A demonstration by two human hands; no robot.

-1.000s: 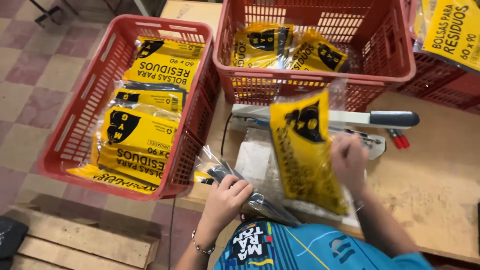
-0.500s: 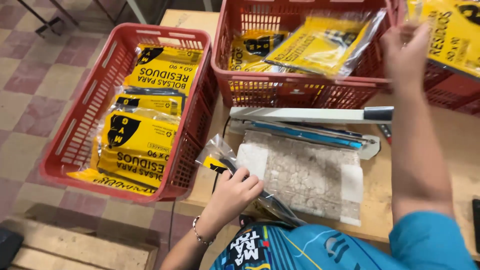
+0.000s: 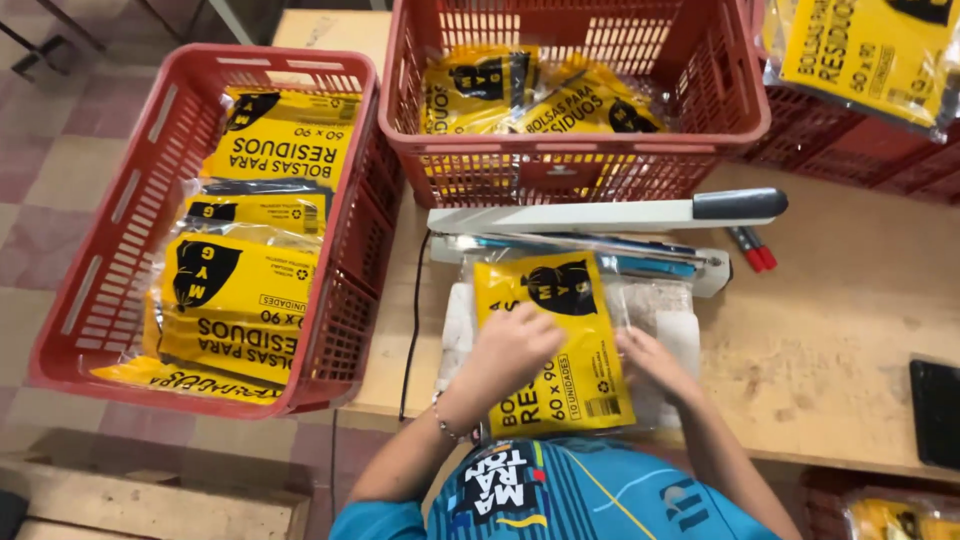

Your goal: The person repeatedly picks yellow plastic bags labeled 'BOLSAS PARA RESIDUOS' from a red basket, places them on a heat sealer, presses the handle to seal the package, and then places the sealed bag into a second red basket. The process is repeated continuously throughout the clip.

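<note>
A yellow-and-black plastic packet (image 3: 560,290) lies on the white pad of a heat sealer (image 3: 600,213), its top edge under the raised sealing arm. My left hand (image 3: 510,350) presses down on the packet's lower left part. My right hand (image 3: 655,360) grips its right edge. A bracelet shows on my left wrist.
A red basket (image 3: 100,270) on the left holds several similar packets. Another red basket (image 3: 570,155) behind the sealer holds more. A third basket (image 3: 850,150) sits at the far right. Red markers (image 3: 755,250), a black cord (image 3: 413,320) and a black object (image 3: 935,410) lie on the wooden table (image 3: 830,330).
My right hand dropped a packet into the back basket and came back down. My left hand brought a new packet from the table edge onto the sealer pad.
</note>
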